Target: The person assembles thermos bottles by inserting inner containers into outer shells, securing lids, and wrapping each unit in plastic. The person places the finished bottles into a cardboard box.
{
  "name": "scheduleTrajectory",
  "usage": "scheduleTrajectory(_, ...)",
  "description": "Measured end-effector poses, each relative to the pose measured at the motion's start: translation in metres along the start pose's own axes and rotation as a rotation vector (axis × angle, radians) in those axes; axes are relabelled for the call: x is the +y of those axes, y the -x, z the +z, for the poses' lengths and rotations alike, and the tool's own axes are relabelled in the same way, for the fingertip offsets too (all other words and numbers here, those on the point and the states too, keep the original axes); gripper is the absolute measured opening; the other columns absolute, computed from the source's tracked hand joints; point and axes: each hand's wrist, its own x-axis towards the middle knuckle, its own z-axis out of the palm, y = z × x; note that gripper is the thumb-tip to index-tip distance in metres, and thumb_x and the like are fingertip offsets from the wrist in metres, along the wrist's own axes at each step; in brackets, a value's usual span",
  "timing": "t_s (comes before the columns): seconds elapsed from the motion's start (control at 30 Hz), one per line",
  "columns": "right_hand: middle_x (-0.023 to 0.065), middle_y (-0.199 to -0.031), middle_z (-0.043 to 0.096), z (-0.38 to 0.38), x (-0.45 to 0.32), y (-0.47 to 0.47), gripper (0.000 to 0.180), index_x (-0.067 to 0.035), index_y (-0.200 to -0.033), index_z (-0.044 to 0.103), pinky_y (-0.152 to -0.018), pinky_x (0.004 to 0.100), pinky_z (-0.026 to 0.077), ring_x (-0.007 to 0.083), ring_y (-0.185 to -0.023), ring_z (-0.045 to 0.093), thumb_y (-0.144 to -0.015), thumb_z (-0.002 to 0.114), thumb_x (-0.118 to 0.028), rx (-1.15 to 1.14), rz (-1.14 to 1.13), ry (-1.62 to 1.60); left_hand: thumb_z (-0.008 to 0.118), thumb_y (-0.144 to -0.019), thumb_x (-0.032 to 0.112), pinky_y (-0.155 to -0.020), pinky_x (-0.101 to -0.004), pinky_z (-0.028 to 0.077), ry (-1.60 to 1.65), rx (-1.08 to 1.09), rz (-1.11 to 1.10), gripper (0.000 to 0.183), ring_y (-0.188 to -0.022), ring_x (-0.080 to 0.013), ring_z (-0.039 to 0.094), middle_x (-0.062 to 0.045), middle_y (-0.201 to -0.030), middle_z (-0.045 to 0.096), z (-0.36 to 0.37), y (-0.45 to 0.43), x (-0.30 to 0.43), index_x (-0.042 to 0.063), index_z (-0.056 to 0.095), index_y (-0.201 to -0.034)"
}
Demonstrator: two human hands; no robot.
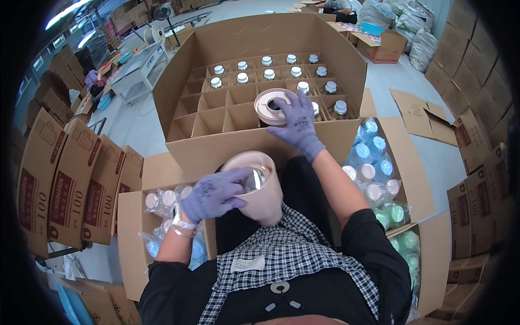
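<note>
My left hand [215, 193], in a purple knit glove, is at the mouth of a pale pink plastic container [266, 199] held over my lap. Its fingers reach inside, by a shiny rounded piece [256, 180]. With my right hand [300, 124], gloved alike, I grip a pink ring-shaped part [270, 106] with a dark centre hole, above the front cells of a large divided cardboard box [260, 36]. White-capped bottles [269, 74] stand in the box's back rows and right-hand cells. Several cells at the front left hold nothing visible.
Open cartons with bagged pink and blue items [168, 199] stand at left, and with blue, white and green ones [384, 168] at right. Folded cartons [40, 183] lean at far left. Stacked boxes [463, 53] line the right. A person [345, 8] sits far back.
</note>
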Motion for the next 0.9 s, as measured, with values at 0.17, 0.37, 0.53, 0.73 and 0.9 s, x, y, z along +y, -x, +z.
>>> scheduleTrajectory(0.17,0.0125,-0.124,0.066,0.022,0.041,-0.003,0.054,-0.013,-0.123,0.071,-0.11,0.048,0.044,0.0343,-0.126,0.057,-0.077,0.085,-0.037,-0.216,0.062,-0.624,0.077,-0.086,0.034,-0.091,-0.0434,0.054,0.132,-0.011,-0.026,0.035,-0.106,-0.0365,0.067,-0.015,-0.137,0.063,0.062,-0.026,-0.026,0.001,0.068,-0.096)
scheduleTrajectory(0.37,0.0128,-0.115,0.071,-0.036,-0.014,0.042,0.049,-0.008,-0.116,0.074,-0.099,0.0441,0.051,0.0333,-0.111,0.066,-0.078,0.084,-0.035,-0.237,-0.326,-0.752,0.083,-0.075,0.066,-0.111,-0.0477,0.044,0.404,1.045,-0.373,0.113,-0.133,-0.032,0.051,-0.017,-0.142,0.049,0.13,-0.014,-0.059,-0.001,0.036,-0.153)
scheduleTrajectory(0.53,0.0124,-0.111,0.073,-0.032,-0.017,0.083,0.046,-0.007,-0.106,0.077,-0.099,0.0448,0.05,0.0318,-0.112,0.066,-0.078,0.081,-0.044,-0.426,0.035,-1.132,0.083,-0.076,0.063,-0.117,-0.0476,0.038,0.63,0.534,-0.166,0.084,-0.141,-0.0353,0.048,-0.018,-0.139,0.059,0.106,-0.028,-0.087,0.002,0.064,-0.13)
scheduleTrajectory(0.73,0.0107,-0.112,0.071,-0.039,-0.016,0.084,0.048,-0.007,-0.108,0.076,-0.101,0.044,0.048,0.0326,-0.113,0.064,-0.085,0.075,-0.049,-0.274,-0.193,-0.866,0.086,-0.078,0.044,-0.118,-0.0493,0.037,0.713,0.404,0.061,0.049,-0.132,-0.0335,0.057,-0.012,-0.123,0.069,0.094,-0.042,-0.098,0.005,0.076,-0.108)
scheduleTrajectory(0.9,0.0113,-0.111,0.072,-0.016,-0.01,0.105,0.05,-0.003,-0.106,0.075,-0.11,0.0465,0.043,0.0306,-0.111,0.065,-0.089,0.074,-0.049,-0.401,0.169,-1.273,0.084,-0.08,0.036,-0.114,-0.0471,0.043,0.642,0.406,0.004,0.039,-0.113,-0.0292,0.066,-0.01,-0.113,0.073,0.104,-0.045,-0.106,0.006,0.077,-0.103)
